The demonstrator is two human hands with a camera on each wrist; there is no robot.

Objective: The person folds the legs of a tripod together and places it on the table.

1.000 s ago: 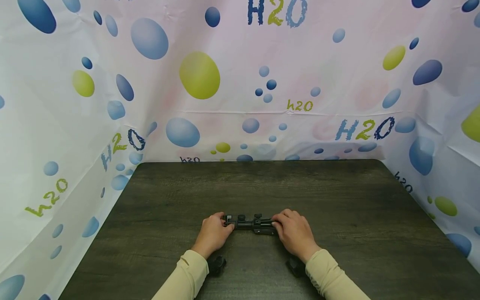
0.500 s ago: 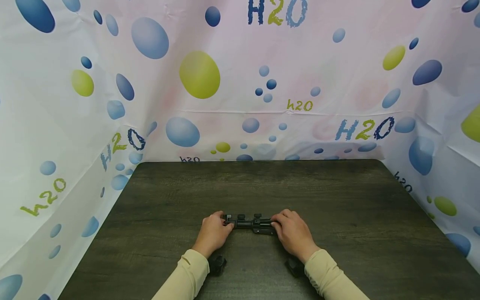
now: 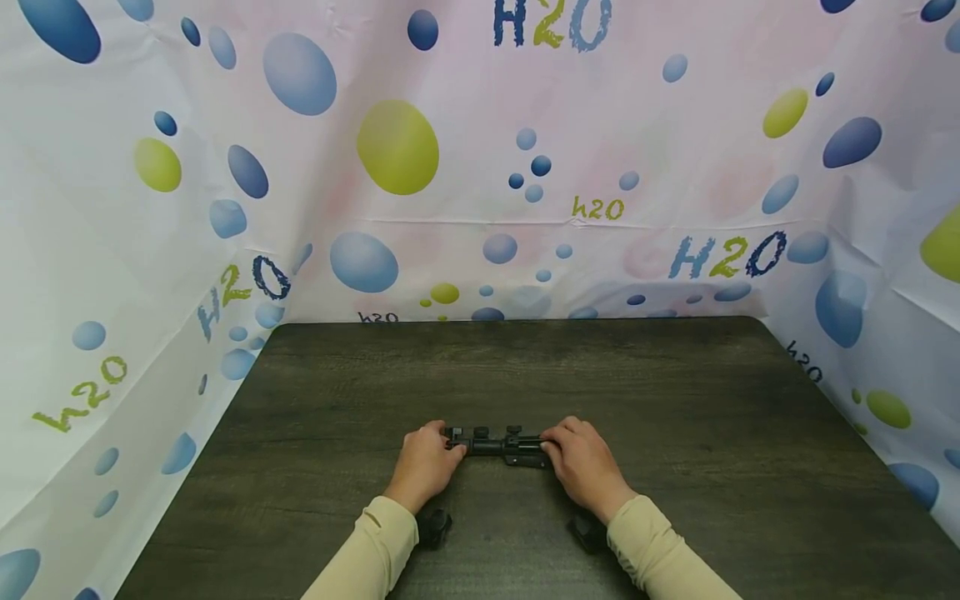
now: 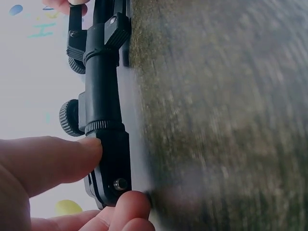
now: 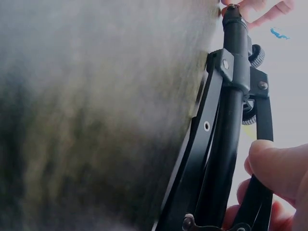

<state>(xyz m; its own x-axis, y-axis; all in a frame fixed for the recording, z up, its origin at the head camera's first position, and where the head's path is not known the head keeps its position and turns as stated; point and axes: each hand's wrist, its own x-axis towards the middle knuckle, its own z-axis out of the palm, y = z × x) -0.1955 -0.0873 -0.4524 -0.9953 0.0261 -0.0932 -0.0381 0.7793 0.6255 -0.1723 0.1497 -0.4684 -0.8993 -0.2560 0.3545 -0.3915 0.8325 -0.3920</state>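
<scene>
A small black tripod (image 3: 487,447) with folded legs and knurled knobs lies level, left to right, low over or on the table; which one I cannot tell. My left hand (image 3: 424,467) pinches its head end between thumb and fingers. In the left wrist view, the left thumb (image 4: 72,156) presses beside the ribbed collar, with fingertips on the far side. My right hand (image 3: 585,467) holds the leg end. The right wrist view shows the right thumb (image 5: 274,161) against one flat leg (image 5: 264,115), with fingers behind it. The leg tips are out of that view.
A dark wood-grain table (image 3: 337,375) spreads beneath the hands. Behind it and at both sides hangs a white sheet (image 3: 480,167) with blue and green dots. Black wrist-worn devices, one on the left (image 3: 433,528) and one on the right (image 3: 588,532), sit under the wrists.
</scene>
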